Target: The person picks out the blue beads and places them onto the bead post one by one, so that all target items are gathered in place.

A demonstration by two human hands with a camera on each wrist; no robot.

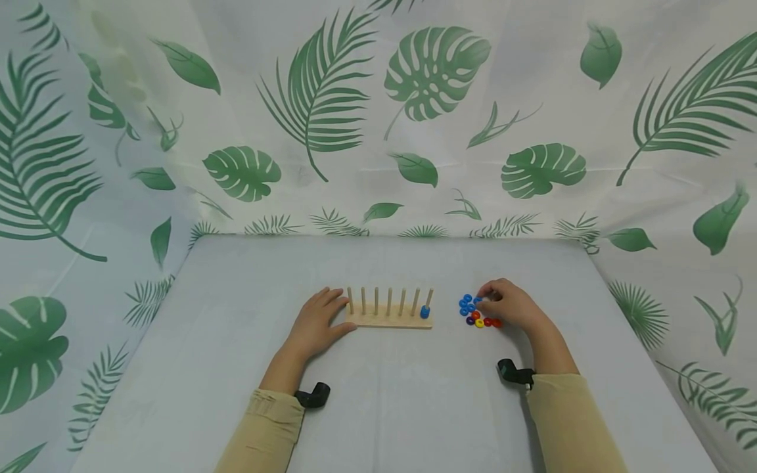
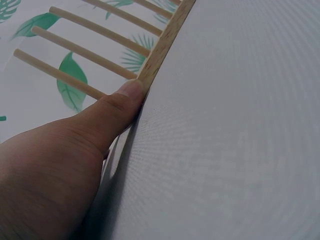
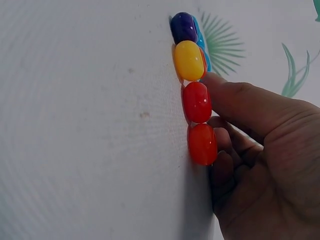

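Observation:
A wooden peg rack (image 1: 387, 320) with a row of upright pegs stands mid-table; blue beads (image 1: 425, 312) sit on its rightmost peg. My left hand (image 1: 317, 323) holds the rack's left end, thumb along the front edge of the base (image 2: 159, 50) and fingers at the far side. To the right of the rack lies a cluster of loose beads: several blue (image 1: 464, 303), some red (image 1: 487, 322), one yellow (image 3: 190, 61) and one dark purple (image 3: 183, 27). Over the cluster, my right hand (image 1: 510, 303) pinches a blue bead (image 1: 478, 300) at its far side; the fingertips are partly hidden in the right wrist view.
A white cloth covers the table (image 1: 378, 394). Behind it and at both sides hangs a leaf-print curtain (image 1: 355, 131). Each wrist carries a black camera, one of them (image 1: 315, 395) on the left.

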